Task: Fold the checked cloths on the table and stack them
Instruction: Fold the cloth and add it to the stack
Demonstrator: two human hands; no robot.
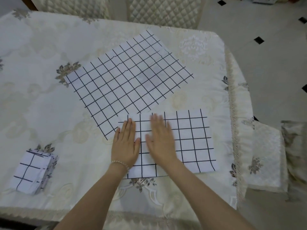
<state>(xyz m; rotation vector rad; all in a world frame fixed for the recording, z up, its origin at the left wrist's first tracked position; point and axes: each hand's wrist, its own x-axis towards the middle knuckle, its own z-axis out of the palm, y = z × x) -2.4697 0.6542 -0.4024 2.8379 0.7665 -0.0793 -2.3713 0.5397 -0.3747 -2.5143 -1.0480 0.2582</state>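
A white cloth with black checks (pixel 191 141) lies folded in a rectangle near the table's front right. Both my hands press flat on its left half: my left hand (pixel 125 145) at its left edge, my right hand (pixel 160 140) beside it, blurred by motion. Fingers of both are extended and hold nothing. A larger checked cloth (pixel 129 80) lies spread flat and turned at an angle behind it, its near corner touching the folded one. A stack of small folded checked cloths (pixel 32 171) sits at the front left.
The table (pixel 49 105) wears a cream floral tablecloth with a lace edge on the right. Quilted chair backs (pixel 162 10) stand at the far side. A cushioned seat (pixel 265 155) is off the right edge, over a tiled floor.
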